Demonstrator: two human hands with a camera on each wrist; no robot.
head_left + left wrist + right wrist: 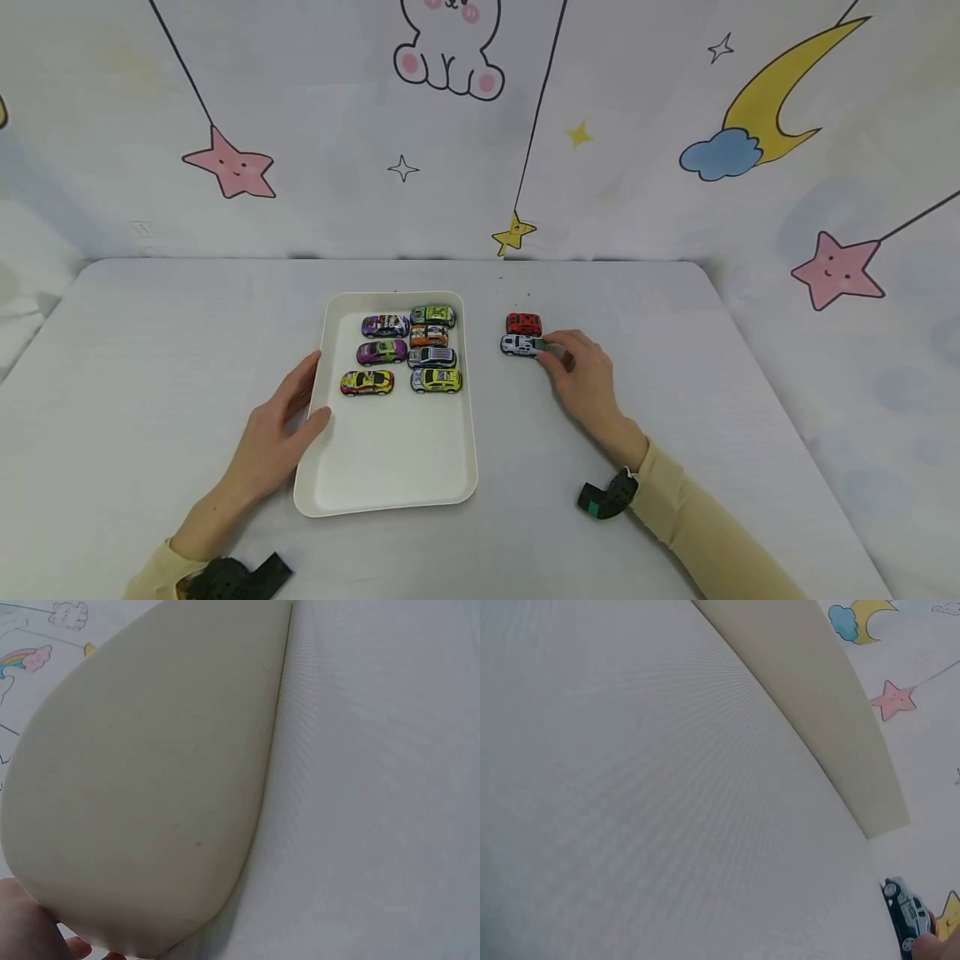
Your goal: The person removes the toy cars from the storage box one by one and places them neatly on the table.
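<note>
My left hand [270,442] holds the left rim of a white tray [390,467], its thumb over the edge; in the left wrist view the tray's side wall [142,772] fills much of the picture. To the right of the tray, my right hand [585,379] pinches the rear end of a white toy car [519,345] between thumb and finger. That car [907,911] also shows at the lower right corner of the right wrist view. Just behind it stands a red toy car [523,323]. Several toy cars, among them a yellow-red one [367,383], stand in the tray's far half.
The tray sits on a white-covered table [187,333] that meets a wall [315,167] painted with stars and a moon. Black wrist devices [611,496] are worn on both forearms. Bare tray floor lies in front of the cars.
</note>
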